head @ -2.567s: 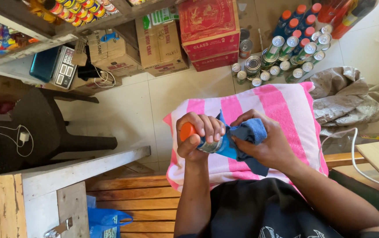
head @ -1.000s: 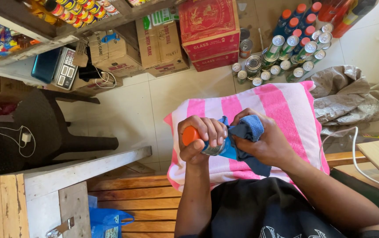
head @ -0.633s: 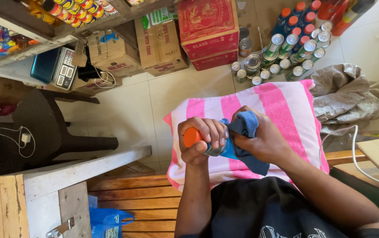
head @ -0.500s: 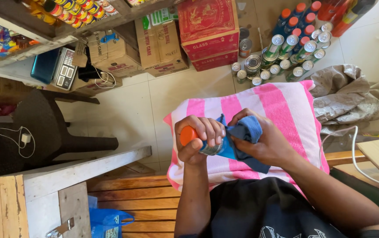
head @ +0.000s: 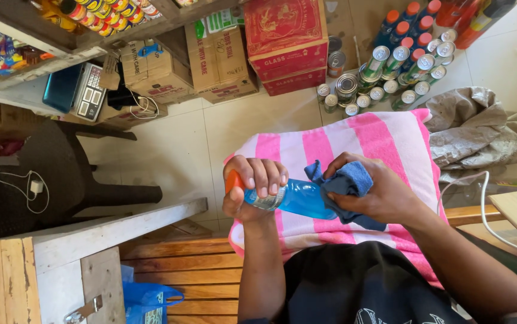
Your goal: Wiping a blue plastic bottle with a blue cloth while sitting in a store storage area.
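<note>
A clear blue plastic bottle (head: pixel 299 198) with an orange cap (head: pixel 233 180) lies sideways over a pink and white striped towel (head: pixel 384 144) on my lap. My left hand (head: pixel 253 187) grips the cap end of the bottle. Around the bottle's other end, my right hand (head: pixel 374 193) presses a bunched blue cloth (head: pixel 348 180). More of the bottle's blue body shows between the two hands than a moment ago.
Tins and bottles (head: pixel 390 72) stand on the tiled floor ahead, beside red (head: pixel 287 37) and brown cartons (head: pixel 216 57). A grey cloth heap (head: pixel 480 129) lies at right. A dark chair (head: pixel 48 180), a weighing scale (head: pixel 78 90) and a wooden bench (head: pixel 180 270) are at left.
The right hand with the cloth has slid away from the left hand along the bottle, baring its blue middle. The left hand has kept its grip on the cap end.
</note>
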